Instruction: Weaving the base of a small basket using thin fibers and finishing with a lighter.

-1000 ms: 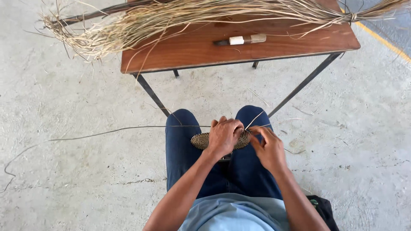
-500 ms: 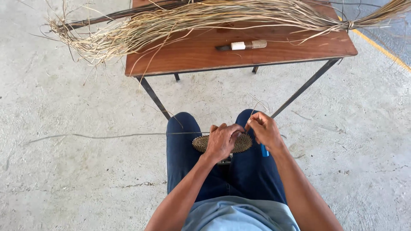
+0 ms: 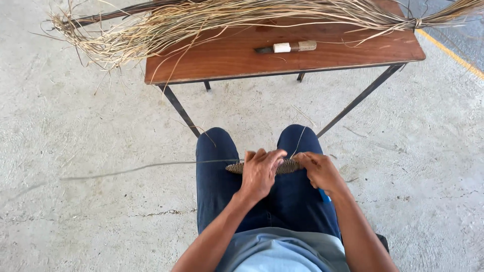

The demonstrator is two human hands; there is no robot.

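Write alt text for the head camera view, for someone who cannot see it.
A seated person in dark jeans holds a small flat woven piece over their knees, left hand and right hand gripping it, a long thin strand trailing off to the left. Ahead stands a wooden table bearing a bundle of dried straw and a knife.

A brown wooden bench (image 3: 348,53) on dark metal legs stood on the concrete floor (image 3: 75,216), carrying a bundle of dried straw (image 3: 212,17) and a knife (image 3: 286,47).
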